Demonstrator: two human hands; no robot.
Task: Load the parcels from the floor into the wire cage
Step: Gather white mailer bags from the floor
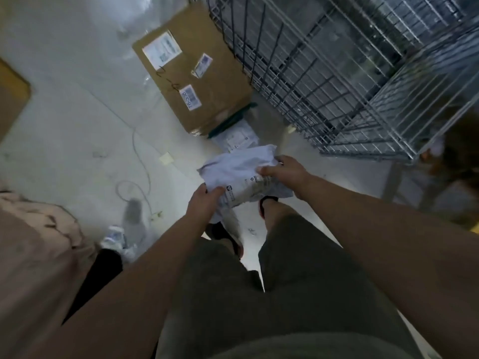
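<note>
**Soft bag in hand, cage a step away**

A worker stands over the floor [77, 125] with a crumpled white bag [241, 167] held out in front of the legs, off the ground and short of the cage [350, 81]. The left hand [204, 200] grips the bag's near corner, thumb on top. The right hand [282, 169] takes the far edge, its fingers [267, 171] closed on the film.

The cage stands ahead and to the right, well apart from the bag, with a wire wall facing the worker. Where its opening lies cannot be told from this view. A box [191, 71] leans against the cage's left side. Another white parcel [237, 138] lies on the floor at the box's lower end, between it and the bag.

The bag looks limp and slick. The likeliest slip is the film sliding out of one hand as it swings toward the cage, leaving it dangling or dropped. Dragged over the wall rather than lifted clear, the thin film could catch on a wire end and tear.

Underfoot, a cable [140, 156] loops across the floor to the left, and a bystander's shoe [114, 239] is planted near the worker's left leg. A careless sideways step could mean a trip or a bump.
</note>
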